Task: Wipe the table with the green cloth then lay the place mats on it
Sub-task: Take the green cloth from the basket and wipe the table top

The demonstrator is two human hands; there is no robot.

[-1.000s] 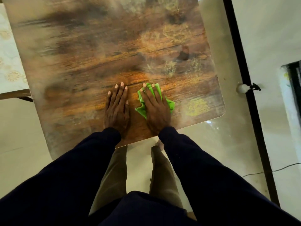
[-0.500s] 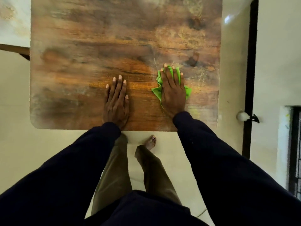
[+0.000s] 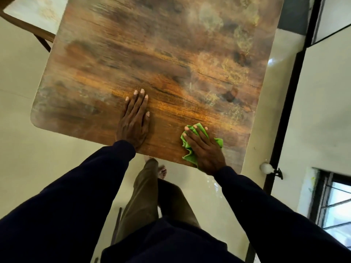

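A brown wood-grain table (image 3: 133,54) fills the upper middle of the head view. My left hand (image 3: 134,122) lies flat on it near the front edge, fingers straight. My right hand (image 3: 203,149) presses a crumpled green cloth (image 3: 187,150) onto the table at its front right corner, fingers spread over the cloth. Part of the cloth hangs over the table's near edge. No place mats are in view.
A pale patterned surface on a wooden frame (image 3: 34,10) stands at the far left beyond the table. A dark door frame (image 3: 284,111) with a white stopper (image 3: 266,168) runs along the right. Cream floor tiles (image 3: 38,168) surround the table.
My right hand has slid the green cloth back toward me to the table's front right edge. My left hand stays flat in the same place. The camera has tilted.
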